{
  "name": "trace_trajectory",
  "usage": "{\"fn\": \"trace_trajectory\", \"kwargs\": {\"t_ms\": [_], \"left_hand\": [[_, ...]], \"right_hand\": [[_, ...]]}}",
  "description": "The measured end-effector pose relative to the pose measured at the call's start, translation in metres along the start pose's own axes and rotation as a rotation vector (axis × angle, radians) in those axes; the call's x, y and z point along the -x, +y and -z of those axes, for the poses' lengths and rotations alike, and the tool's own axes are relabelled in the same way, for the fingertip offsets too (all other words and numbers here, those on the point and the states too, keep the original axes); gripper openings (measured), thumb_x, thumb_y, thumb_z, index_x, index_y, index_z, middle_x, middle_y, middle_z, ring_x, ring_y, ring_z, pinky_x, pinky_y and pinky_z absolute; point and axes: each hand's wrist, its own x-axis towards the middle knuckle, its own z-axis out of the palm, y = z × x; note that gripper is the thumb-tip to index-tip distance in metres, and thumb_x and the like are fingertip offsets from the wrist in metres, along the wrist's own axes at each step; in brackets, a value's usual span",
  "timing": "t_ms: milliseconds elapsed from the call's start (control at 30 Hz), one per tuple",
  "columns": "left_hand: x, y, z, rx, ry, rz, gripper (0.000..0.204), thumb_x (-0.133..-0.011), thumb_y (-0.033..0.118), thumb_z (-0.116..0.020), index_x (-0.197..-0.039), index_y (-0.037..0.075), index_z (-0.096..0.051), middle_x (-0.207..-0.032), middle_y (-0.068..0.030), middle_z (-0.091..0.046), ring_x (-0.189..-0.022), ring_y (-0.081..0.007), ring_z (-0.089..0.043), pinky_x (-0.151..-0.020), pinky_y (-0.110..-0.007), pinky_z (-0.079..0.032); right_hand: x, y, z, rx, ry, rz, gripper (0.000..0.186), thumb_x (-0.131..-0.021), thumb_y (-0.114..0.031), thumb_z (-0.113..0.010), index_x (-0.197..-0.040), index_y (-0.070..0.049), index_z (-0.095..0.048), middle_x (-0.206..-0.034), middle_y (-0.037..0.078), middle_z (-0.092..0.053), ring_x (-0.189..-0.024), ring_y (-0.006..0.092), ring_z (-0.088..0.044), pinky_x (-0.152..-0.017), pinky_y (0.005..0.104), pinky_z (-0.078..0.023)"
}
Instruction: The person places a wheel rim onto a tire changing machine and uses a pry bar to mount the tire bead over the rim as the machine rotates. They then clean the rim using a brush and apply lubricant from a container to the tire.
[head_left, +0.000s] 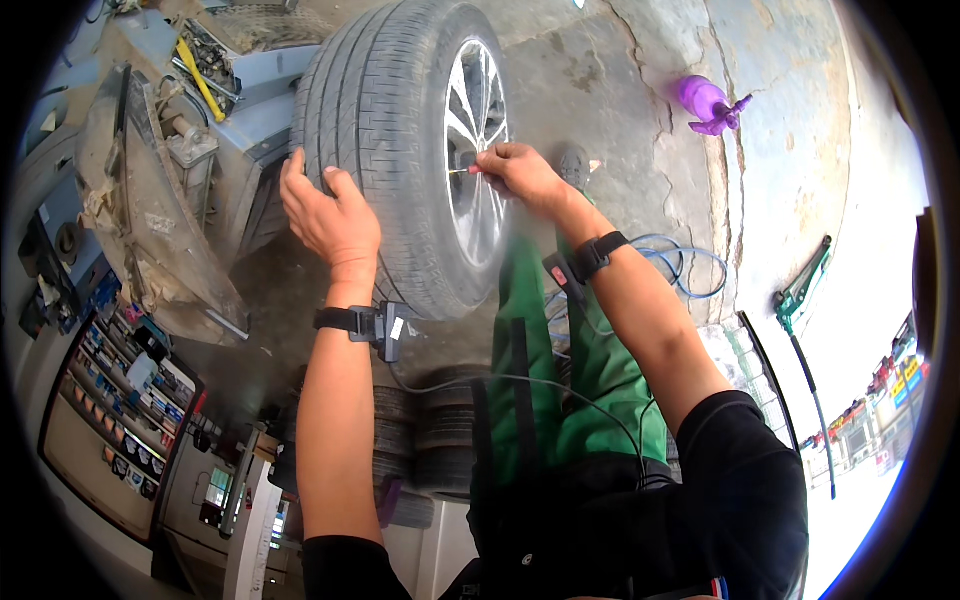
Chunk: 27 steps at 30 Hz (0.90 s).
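A car wheel stands upright on the floor before me, its black tyre tread toward the left and its silver alloy rim toward the right. My left hand is open at the tread side, fingers apart and thumb raised. Whether its palm presses on the rubber I cannot tell. My right hand is closed in a pinch on a small tool with a red handle. The tool's thin pale shaft points left at the rim, near the tyre's inner edge. Whether its tip touches the wheel cannot be made out.
Dismantled car body parts lie at the left. Stacked tyres stand by my legs. A purple spray bottle is on the cracked concrete at right, with a blue hose and a green floor jack nearer.
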Motion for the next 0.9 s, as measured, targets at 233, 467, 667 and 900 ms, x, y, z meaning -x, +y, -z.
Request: {"fn": "trace_trajectory", "kwargs": {"t_ms": [233, 467, 667, 900], "left_hand": [[-0.002, -0.002, 0.001, 0.017, -0.01, 0.015, 0.053, -0.099, 0.034, -0.049, -0.143, 0.005, -0.051, -0.145, -0.0178, -0.052, -0.133, -0.0391, -0.049, -0.109, -0.05, -0.038], [-0.003, -0.004, 0.001, 0.042, -0.032, 0.03, 0.053, -0.099, 0.033, -0.049, -0.144, 0.005, -0.05, -0.146, -0.0189, -0.051, -0.134, -0.0389, -0.049, -0.111, -0.05, -0.037], [-0.005, -0.006, 0.002, 0.079, -0.032, 0.027, 0.053, -0.099, 0.032, -0.049, -0.143, 0.002, -0.05, -0.145, -0.0197, -0.051, -0.134, -0.0397, -0.049, -0.111, -0.049, -0.037], [-0.009, -0.015, 0.002, 0.115, -0.071, 0.009, 0.053, -0.102, 0.029, -0.046, -0.146, 0.0, -0.048, -0.148, -0.0213, -0.05, -0.138, -0.0379, -0.045, -0.116, -0.045, -0.033]], "right_hand": [[0.014, -0.003, -0.009, -0.169, 0.022, -0.044, 0.019, -0.098, -0.023, -0.07, -0.102, -0.005, -0.068, -0.086, -0.002, -0.063, -0.071, 0.0076, -0.051, -0.065, 0.024, -0.042], [0.005, 0.012, -0.002, -0.111, 0.028, 0.084, 0.008, -0.094, -0.009, -0.071, -0.1, -0.003, -0.07, -0.088, -0.001, -0.064, -0.073, 0.0075, -0.052, -0.068, 0.0232, -0.044], [0.01, 0.022, 0.005, -0.249, 0.036, 0.123, 0.011, -0.092, -0.008, -0.073, -0.101, -0.004, -0.07, -0.09, -0.001, -0.065, -0.075, 0.0082, -0.054, -0.072, 0.0239, -0.046], [0.016, 0.019, 0.01, -0.246, 0.025, 0.118, 0.009, -0.091, -0.006, -0.07, -0.099, -0.002, -0.071, -0.096, 0.002, -0.071, -0.073, 0.0083, -0.056, -0.066, 0.025, -0.047]]}}
